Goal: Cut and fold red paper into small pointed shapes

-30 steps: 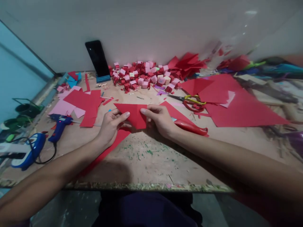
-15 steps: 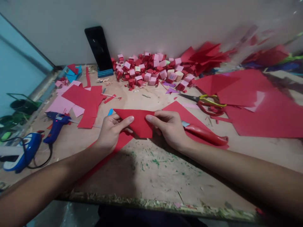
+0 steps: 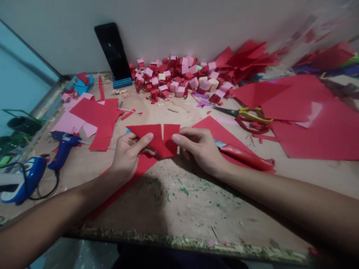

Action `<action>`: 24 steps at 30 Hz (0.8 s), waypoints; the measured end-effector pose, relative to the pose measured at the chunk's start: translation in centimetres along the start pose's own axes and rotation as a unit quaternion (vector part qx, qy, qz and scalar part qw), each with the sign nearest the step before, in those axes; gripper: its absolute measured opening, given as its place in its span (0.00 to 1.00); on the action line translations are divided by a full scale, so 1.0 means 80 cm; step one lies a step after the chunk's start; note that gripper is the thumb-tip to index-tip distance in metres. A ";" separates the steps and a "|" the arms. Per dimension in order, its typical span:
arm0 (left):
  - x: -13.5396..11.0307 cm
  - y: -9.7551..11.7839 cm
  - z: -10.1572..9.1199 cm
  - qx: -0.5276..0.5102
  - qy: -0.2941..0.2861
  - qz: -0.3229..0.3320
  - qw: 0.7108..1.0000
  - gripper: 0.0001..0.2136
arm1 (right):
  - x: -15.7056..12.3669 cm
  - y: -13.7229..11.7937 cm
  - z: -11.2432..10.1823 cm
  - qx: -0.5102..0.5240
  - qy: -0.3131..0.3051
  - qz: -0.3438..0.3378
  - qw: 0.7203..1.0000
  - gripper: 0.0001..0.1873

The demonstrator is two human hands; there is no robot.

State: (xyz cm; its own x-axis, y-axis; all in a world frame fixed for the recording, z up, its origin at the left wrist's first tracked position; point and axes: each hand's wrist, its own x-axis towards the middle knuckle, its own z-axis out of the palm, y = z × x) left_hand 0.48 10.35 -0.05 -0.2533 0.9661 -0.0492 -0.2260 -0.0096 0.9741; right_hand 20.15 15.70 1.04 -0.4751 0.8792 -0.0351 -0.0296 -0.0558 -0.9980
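A small piece of red paper (image 3: 150,135) is stretched between my two hands above the table. A split runs down it from the top edge, and its two parts still seem to meet near the bottom. My left hand (image 3: 127,153) pinches the pointed left part between thumb and fingers. On the squarer right part, my right hand (image 3: 200,147) grips the edge the same way. Something blue peeks out behind the left fingers; its kind is hidden. Just beyond my right hand, a red-handled tool (image 3: 246,157) lies on a red sheet (image 3: 209,125); its head is partly covered.
Behind are many small pink and red paper cubes (image 3: 179,80) and a phone (image 3: 112,50) on a blue stand. Scissors (image 3: 244,116) lie right, beside large red sheets (image 3: 322,138). A blue glue gun (image 3: 63,149) with a cord lies left, near paper scraps (image 3: 98,114).
The red paper has split from its top edge between my hands, and a gap now shows there. My left hand has shifted slightly left; the view has tilted a little.
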 end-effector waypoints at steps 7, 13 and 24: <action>0.003 -0.003 -0.002 0.017 0.015 0.013 1.000 0.19 | 0.004 0.004 -0.002 -0.028 -0.080 0.040 0.996 0.16; 0.002 0.009 -0.002 0.063 -0.090 -0.041 0.993 0.14 | 0.005 0.004 -0.001 0.039 -0.054 0.010 0.998 0.12; 0.000 0.009 0.001 0.102 -0.088 -0.019 0.991 0.10 | 0.005 0.001 -0.001 -0.010 -0.114 0.018 0.993 0.14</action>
State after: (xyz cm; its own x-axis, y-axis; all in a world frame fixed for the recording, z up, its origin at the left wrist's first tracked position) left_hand 0.40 10.35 0.69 -0.0765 0.9950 -0.0645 -0.0335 0.0621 0.9975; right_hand 20.04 16.06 0.94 -0.6618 0.7473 -0.0597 0.0076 -0.0730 -0.9973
